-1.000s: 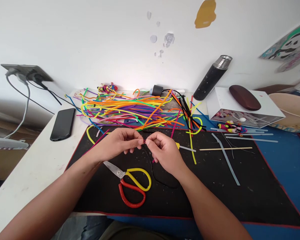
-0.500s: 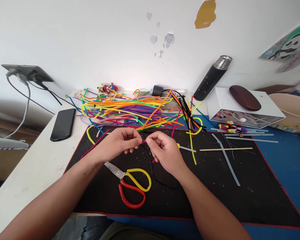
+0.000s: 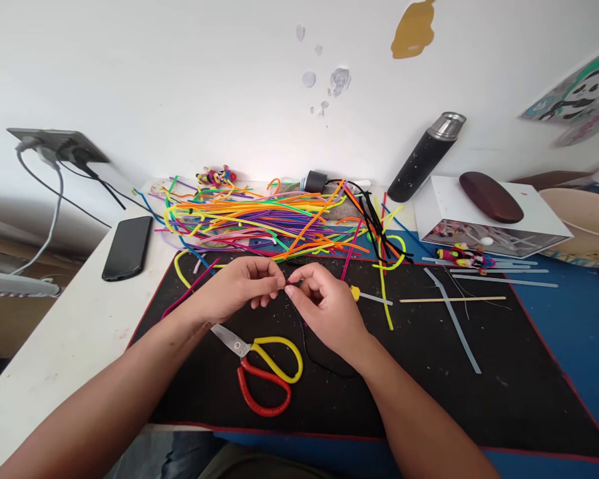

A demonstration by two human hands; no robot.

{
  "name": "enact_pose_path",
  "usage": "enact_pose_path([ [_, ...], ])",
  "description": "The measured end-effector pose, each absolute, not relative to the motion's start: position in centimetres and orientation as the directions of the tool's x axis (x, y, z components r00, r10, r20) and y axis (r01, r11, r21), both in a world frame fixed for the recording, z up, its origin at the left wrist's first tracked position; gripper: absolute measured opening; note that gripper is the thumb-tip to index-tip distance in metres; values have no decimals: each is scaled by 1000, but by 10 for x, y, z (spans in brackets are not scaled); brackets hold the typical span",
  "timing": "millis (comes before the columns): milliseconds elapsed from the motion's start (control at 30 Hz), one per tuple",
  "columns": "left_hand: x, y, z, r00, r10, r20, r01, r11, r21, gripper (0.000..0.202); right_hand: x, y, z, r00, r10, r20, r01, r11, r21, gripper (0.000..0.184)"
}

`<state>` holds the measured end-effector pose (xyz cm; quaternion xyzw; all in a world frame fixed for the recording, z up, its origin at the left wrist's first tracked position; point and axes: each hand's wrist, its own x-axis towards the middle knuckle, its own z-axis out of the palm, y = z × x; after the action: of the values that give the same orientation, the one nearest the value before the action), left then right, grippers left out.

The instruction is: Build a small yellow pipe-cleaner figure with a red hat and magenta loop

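Above the black mat (image 3: 429,386), my left hand (image 3: 249,283) and my right hand (image 3: 324,303) meet fingertip to fingertip. Both are closed in a pinch on a tiny dark pink piece (image 3: 288,283), mostly covered by the fingers. From beneath the fingers a thin black cord (image 3: 305,346) hangs and curves onto the mat; which hand has it I cannot tell. Below the hands lie scissors (image 3: 267,369) with one yellow and one red handle, blades partly under my left wrist. A yellow-handled tool (image 3: 364,295) with a pale shaft rests beside my right hand.
Behind the hands spreads a pile of coloured pipe cleaners (image 3: 259,216), with black ones (image 3: 377,229) at its right. A phone (image 3: 126,248) lies left. To the right are a flask (image 3: 426,158), a white box (image 3: 429,206), clear sticks (image 3: 459,332) and a wooden stick (image 3: 452,299).
My right fingertips have shifted slightly left, closer to my left ones, so less of the pink piece shows. The view has moved a little.
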<state>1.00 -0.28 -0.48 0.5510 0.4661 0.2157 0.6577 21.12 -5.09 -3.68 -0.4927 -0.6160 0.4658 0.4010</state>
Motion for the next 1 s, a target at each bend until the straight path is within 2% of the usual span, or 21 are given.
enact_pose_path([
  [633,10,-3,-8,498,766,-408,142,392,909,21,211,-51,-36,-212,975,59,293,121,-949,6],
  [1000,8,-1,-11,499,758,-419,170,389,906,18,213,-49,-40,-253,963,91,305,169,-937,5],
])
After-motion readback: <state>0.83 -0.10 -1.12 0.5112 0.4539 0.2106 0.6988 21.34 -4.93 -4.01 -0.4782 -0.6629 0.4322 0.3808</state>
